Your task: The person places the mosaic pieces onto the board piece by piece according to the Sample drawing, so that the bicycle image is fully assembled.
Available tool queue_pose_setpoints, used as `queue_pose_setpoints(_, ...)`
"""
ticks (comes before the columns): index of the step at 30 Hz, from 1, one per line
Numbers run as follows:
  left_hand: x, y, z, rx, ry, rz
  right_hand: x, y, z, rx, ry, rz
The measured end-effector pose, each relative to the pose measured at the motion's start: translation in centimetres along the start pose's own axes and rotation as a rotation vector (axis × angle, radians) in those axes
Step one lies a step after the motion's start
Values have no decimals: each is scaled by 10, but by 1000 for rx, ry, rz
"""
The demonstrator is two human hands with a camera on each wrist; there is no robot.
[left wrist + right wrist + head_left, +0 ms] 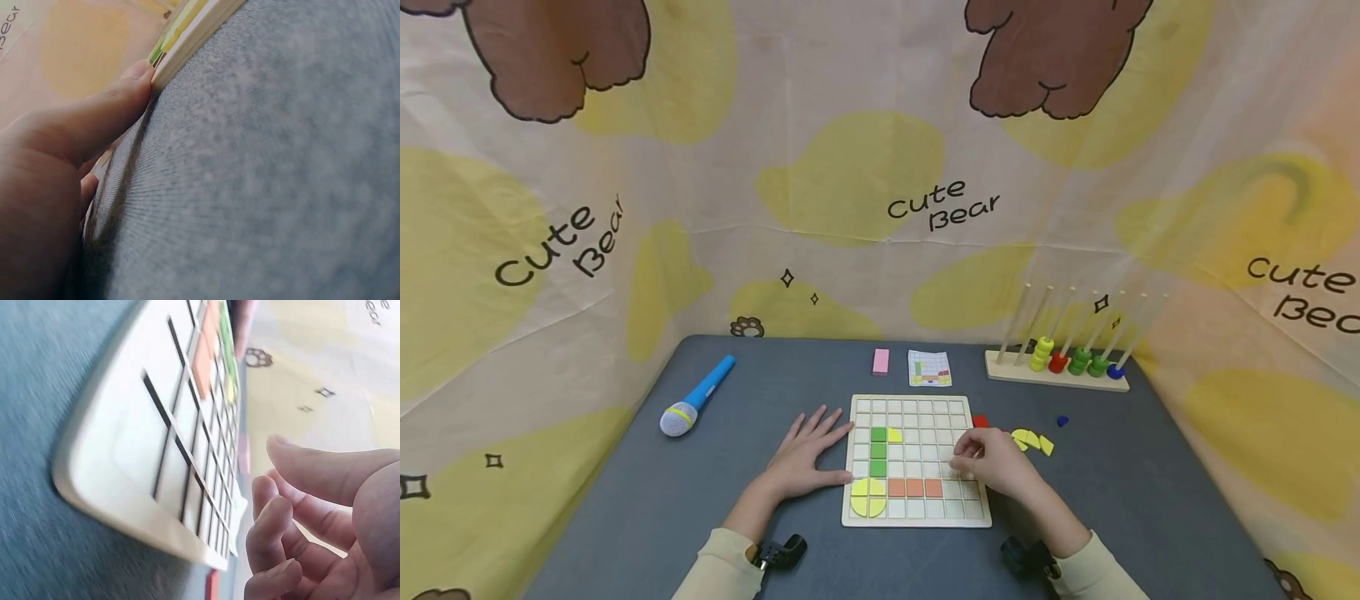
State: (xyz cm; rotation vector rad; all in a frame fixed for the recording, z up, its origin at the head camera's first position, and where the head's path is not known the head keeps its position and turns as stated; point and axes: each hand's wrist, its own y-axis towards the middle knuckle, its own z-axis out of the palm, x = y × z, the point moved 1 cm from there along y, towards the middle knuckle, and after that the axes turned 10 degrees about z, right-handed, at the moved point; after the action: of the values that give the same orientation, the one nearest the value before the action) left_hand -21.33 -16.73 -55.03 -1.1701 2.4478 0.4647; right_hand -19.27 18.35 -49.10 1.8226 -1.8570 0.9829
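A pale wooden grid board (pixel 917 524) lies flat on the dark grey table. Green squares (pixel 878 451) form a column on it, topped at the right by a yellow quarter-round piece (pixel 894 435). More yellow quarter-rounds (pixel 859 505) make a circle at the lower left, beside a row of orange-red squares (pixel 914 488). My left hand (pixel 805 454) is spread at the board's left side, its thumb (pixel 106 119) touching the edge. Over the board's right side hovers my right hand (pixel 1000 462), fingers loosely bent and apart from the thumb; nothing shows between them in the right wrist view.
Right of the board lie loose yellow pieces (pixel 1047 446), a red piece (pixel 981 422) and a small blue piece (pixel 1062 422). Behind it are a pink block (pixel 881 361), a pattern card (pixel 929 368) and a peg rack with beads (pixel 1052 375). A toy microphone (pixel 700 397) lies left.
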Motion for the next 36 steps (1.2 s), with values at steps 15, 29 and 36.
queue_pose_setpoints(15, -2, -1, -1, 14, 0, -9, -32, 12, -37, -138, -5, 122)
queue_pose_setpoints(29, 1, 0, 0, 18, -2, -14, -59, 24, -46, -195, -157, 207)
queue_pose_setpoints(36, 3, 1, 3, 17, 7, -10, -54, 26, -44, -179, -200, 211)
